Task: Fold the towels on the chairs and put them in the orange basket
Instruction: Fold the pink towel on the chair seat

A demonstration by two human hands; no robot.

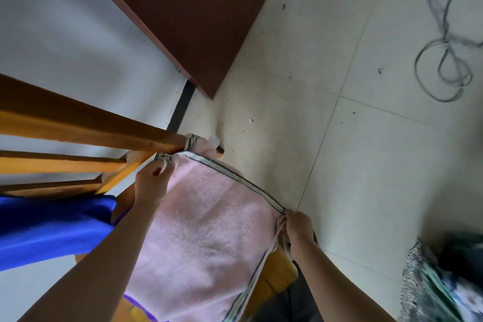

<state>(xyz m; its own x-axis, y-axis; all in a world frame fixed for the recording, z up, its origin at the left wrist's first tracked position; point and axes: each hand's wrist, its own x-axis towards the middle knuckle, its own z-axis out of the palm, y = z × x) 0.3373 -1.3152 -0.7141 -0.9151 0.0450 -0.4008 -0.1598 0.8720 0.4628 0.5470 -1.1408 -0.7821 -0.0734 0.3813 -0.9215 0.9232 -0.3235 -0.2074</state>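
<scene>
Towel: fluffy pink terry towel [209, 230], striped hem, spread over slatted wooden chair [78, 125].
Left hand [153, 181]: pinches far hem corner.
Right hand [298, 226]: pinches near hem corner.

**Mia:** Is it bright or dark?

**Ben:** In between. The light is soft and a bit gray. I can't tell where it comes from. The floor [366, 138] looks pale, a little green.

**Mia:** Any shadows?

**Ben:** Only soft ones. The wall [65, 21] has a gentle gray shade on it. The top right corner is very dark.

**Mia:** Is it sharp?

**Ben:** The pink towel [209, 230] in the middle is quite clear. You can see its fuzz. The patterned thing [431, 282] at the bottom right is all smeary.

**Mia:** Do things look bent?

**Ben:** Yes. The chair bars [65, 123] on the left look soft, fat and stretched, and everything leans.
</scene>
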